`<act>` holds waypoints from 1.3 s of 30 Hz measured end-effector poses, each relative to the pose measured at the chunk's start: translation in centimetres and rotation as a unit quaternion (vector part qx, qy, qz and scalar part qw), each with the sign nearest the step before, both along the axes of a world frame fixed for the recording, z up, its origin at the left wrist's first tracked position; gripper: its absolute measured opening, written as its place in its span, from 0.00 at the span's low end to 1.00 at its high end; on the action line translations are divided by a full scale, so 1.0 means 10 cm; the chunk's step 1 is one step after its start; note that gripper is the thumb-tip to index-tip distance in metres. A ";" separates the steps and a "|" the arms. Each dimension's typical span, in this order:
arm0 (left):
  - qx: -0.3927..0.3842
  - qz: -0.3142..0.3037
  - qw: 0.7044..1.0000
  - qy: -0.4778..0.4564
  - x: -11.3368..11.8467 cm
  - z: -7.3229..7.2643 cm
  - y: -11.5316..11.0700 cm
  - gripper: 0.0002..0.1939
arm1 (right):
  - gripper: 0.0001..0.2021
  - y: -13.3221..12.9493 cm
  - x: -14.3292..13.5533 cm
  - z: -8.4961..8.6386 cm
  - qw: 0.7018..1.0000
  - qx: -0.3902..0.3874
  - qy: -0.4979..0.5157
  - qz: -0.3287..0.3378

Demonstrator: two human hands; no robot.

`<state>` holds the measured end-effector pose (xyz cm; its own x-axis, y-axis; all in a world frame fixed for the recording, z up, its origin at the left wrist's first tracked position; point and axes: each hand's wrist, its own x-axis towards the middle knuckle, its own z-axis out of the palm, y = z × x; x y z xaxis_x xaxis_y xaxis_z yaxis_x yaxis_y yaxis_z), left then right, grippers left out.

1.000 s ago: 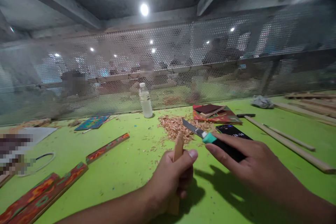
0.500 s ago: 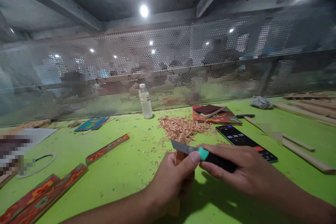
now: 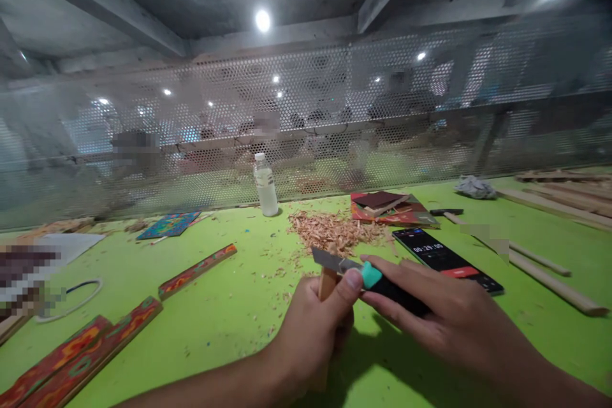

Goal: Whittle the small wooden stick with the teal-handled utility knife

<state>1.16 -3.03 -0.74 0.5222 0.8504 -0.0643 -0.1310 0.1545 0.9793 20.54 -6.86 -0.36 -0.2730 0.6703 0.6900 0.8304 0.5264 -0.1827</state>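
Observation:
My left hand [image 3: 313, 325] is closed round an upright wooden piece [image 3: 327, 285], with its thumb at the blade end of a utility knife. My right hand [image 3: 440, 306] grips that utility knife [image 3: 396, 291], which has a black and teal handle. The knife's blade [image 3: 326, 259] lies across the upper end of the wooden piece. Just beyond the blade is a pile of wood shavings [image 3: 329, 231]. A phone [image 3: 442, 259] showing a running timer lies beside my right hand.
A water bottle [image 3: 266, 186] stands near the perforated screen [image 3: 215, 166]. Painted strips [image 3: 90, 357] lie at left on the green table [image 3: 215, 344]. A painted board with brown sheets [image 3: 415, 211], a hammer [image 3: 454, 217] and wooden sticks [image 3: 554, 284] lie at right.
The knife blade has shifted slightly up and now covers the wooden piece's tip, which stood above it before. Both hands keep their hold.

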 end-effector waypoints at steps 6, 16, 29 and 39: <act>-0.029 0.000 1.000 0.004 -0.01 0.01 0.01 0.36 | 0.15 0.05 0.10 0.15 0.997 0.066 0.033 -0.036; 0.016 -0.031 0.999 0.036 -0.05 0.04 0.03 0.32 | 0.13 0.12 0.13 0.23 0.994 0.002 -0.037 0.102; -0.036 -0.009 0.999 0.011 -0.03 0.09 -0.01 0.33 | 0.15 0.05 0.09 0.07 0.998 0.057 -0.004 -0.007; 0.022 -0.036 0.998 0.037 -0.06 0.01 0.05 0.31 | 0.11 0.12 0.16 0.25 0.994 -0.002 -0.010 0.106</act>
